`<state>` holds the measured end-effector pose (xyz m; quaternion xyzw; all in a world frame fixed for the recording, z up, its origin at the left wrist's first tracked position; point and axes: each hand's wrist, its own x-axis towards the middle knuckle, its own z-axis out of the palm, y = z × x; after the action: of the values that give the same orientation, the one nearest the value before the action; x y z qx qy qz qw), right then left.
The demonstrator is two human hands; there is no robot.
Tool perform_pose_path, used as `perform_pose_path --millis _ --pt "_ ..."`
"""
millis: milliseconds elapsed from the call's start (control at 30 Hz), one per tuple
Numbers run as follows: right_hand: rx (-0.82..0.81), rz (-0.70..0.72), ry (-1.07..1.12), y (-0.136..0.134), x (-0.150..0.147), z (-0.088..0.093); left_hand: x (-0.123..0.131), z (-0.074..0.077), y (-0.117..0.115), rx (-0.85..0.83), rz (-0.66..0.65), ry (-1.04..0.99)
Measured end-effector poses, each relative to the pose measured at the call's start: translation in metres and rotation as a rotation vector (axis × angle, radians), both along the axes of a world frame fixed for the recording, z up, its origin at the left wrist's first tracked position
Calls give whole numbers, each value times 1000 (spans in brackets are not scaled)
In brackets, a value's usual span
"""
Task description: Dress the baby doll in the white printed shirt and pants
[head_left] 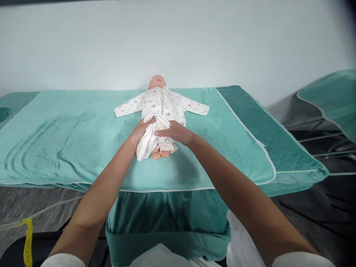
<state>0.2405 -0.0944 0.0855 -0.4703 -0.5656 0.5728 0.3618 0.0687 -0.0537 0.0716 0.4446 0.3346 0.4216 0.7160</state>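
Note:
A baby doll [157, 81] lies on its back, its head toward the wall and its bare feet toward me. It wears a white printed long-sleeved baby top [172, 102], with both sleeves stretched out sideways. White printed baby trousers [149, 139] are bunched around its lower body and legs, with loose cloth spilling to the left. My left hand [142, 129] is closed on the bunched cloth near the waist. My right hand [175, 131] grips the right side of the same cloth, thumb across the front; its other fingers are partly hidden.
The doll rests on a teal blanket [83, 144] with white edging, spread over a teal padded bed [267, 126] against a white wall [178, 44]. Another teal cover [333, 100] hangs over a metal frame at right. A yellow tag [28, 241] hangs from a cord at lower left.

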Motion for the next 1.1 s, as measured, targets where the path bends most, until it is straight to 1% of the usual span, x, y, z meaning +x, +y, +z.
perform_pose_path --millis 67,133,200,300,333,367,400,467,533,600,633,667,733,800,867,933,1000,1033,1100 --pt "-17 -57 72 2 1 -2 -3 0 -2 -22 -25 13" --pt "-12 -157 175 5 0 -6 -9 -1 -3 -36 -55 50" --pt "5 -228 256 8 -2 -9 -16 -1 -2 -16 -109 82" --pt "42 -248 278 9 -6 -11 -25 0 0 34 -260 135" --pt "50 -246 262 8 -7 -10 -26 0 1 40 -293 146" --pt "54 -244 235 7 -7 -9 -26 -1 2 40 -297 143" --pt "51 -239 197 6 -7 -8 -24 -2 3 39 -270 120" --pt "42 -203 111 2 -5 -3 -19 -4 4 40 -168 25" --pt "31 -98 35 -1 -2 1 -12 -8 5 45 -82 -72" --pt "13 36 -2 -3 2 3 -6 -10 4 47 -47 -125" --pt "1 80 -3 -3 3 4 -4 -10 3 45 -40 -137" --pt "-14 93 5 -3 4 3 -2 -10 2 39 -34 -135" --pt "-35 45 55 -1 4 1 -2 -9 -1 25 -25 -99" --pt "-39 -50 157 2 2 -2 -5 -8 -4 22 -18 -13" --pt "-25 -127 266 4 -1 -5 -10 -7 -5 29 -48 81" --pt "-14 -172 332 5 -5 -6 -15 -6 -5 37 -115 137" --pt "-9 -203 332 6 -8 -6 -17 -6 -5 39 -171 144" --pt "-2 -223 311 5 -9 -6 -16 -6 -5 39 -169 126" --pt "33 -240 230 4 -11 -5 -13 -7 -5 40 -103 43"
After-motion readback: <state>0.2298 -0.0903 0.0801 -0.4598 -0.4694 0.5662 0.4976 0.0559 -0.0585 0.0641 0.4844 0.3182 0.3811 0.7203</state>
